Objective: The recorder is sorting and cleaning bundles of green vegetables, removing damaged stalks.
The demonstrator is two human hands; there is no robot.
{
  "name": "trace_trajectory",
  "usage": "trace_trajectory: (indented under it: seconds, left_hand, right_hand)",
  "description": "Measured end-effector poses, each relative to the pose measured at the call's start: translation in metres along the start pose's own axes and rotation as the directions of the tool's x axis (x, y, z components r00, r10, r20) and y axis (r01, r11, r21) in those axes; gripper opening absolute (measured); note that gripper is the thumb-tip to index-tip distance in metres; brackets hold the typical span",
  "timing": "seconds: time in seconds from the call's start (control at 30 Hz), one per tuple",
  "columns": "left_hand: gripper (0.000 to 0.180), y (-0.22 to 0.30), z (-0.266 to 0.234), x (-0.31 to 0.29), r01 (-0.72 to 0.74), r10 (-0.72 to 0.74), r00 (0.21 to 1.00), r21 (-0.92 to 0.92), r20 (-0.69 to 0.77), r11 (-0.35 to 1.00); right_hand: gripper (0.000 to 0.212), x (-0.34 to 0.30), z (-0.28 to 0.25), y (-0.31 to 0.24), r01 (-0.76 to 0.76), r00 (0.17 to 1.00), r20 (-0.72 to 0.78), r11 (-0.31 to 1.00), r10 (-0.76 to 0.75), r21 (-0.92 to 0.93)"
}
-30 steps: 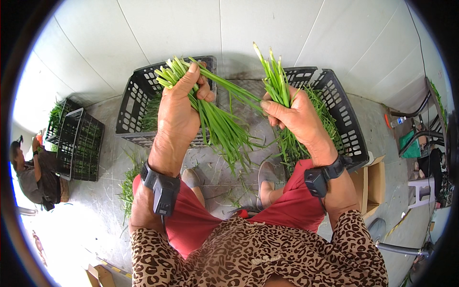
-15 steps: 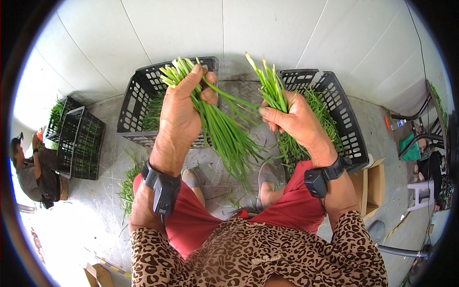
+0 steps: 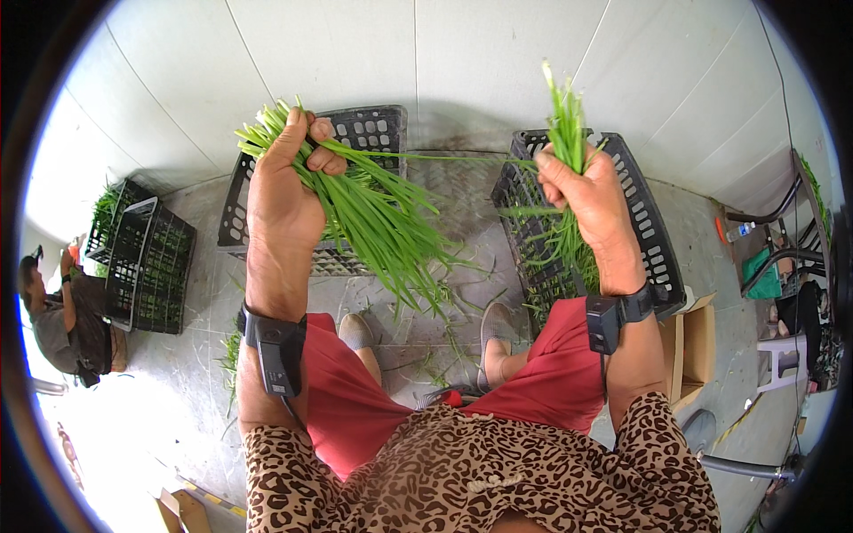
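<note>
A thick bunch of garlic chives (image 3: pixel 382 218) is clenched in my left hand (image 3: pixel 291 178), pale cut ends up and left, green leaves fanning down to the right. My right hand (image 3: pixel 582 191) grips a smaller bunch of chives (image 3: pixel 565 120), its pale ends upward and slightly blurred. One long leaf stretches almost level between the two hands. Beneath my left hand stands a black plastic crate (image 3: pixel 362 124), mostly hidden by the hand and the bunch. Under my right hand is another black crate (image 3: pixel 653 240) with loose green leaves in it.
Scattered leaves lie on the grey floor (image 3: pixel 413 333) around my feet. A pale wall (image 3: pixel 498 62) rises behind the crates. Cardboard boxes (image 3: pixel 697 346) stand at the right. At far left, a seated person (image 3: pixel 67 311) is beside stacked black crates (image 3: pixel 155 266) of greens.
My hands have moved apart: the left one to the left with its bunch, the right one to the right and slightly upward. A single leaf now spans the gap.
</note>
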State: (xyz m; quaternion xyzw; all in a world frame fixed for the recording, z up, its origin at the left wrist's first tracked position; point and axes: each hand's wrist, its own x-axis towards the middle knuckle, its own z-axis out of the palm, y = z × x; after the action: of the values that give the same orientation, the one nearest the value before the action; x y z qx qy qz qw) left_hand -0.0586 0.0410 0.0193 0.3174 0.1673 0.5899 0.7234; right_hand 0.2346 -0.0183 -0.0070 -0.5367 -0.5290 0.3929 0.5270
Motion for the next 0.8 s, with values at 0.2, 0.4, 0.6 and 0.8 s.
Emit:
trace_trajectory:
  seconds: [0.2,0.4,0.6,0.8]
  left_hand:
    - [0.013,-0.007,0.000,0.000,0.016,0.002,0.993,0.141,-0.120,0.990]
    - [0.011,0.000,-0.008,-0.002,0.024,0.022,0.983,0.247,-0.181,0.969]
    - [0.014,-0.001,-0.001,-0.001,-0.018,0.144,0.939,0.373,-0.312,0.928]
    - [0.017,-0.008,0.005,-0.006,0.015,0.014,0.993,0.244,-0.116,0.970]
  right_hand:
    - [0.015,0.005,-0.014,0.000,0.100,0.987,-0.144,0.970,-0.068,0.223]
    - [0.016,0.009,-0.026,0.001,0.155,0.973,-0.212,0.937,-0.090,0.312]
    - [0.017,0.011,-0.031,-0.001,0.221,0.943,-0.318,0.903,-0.102,0.368]
    - [0.016,0.015,-0.039,0.002,0.256,0.937,-0.331,0.867,-0.113,0.428]
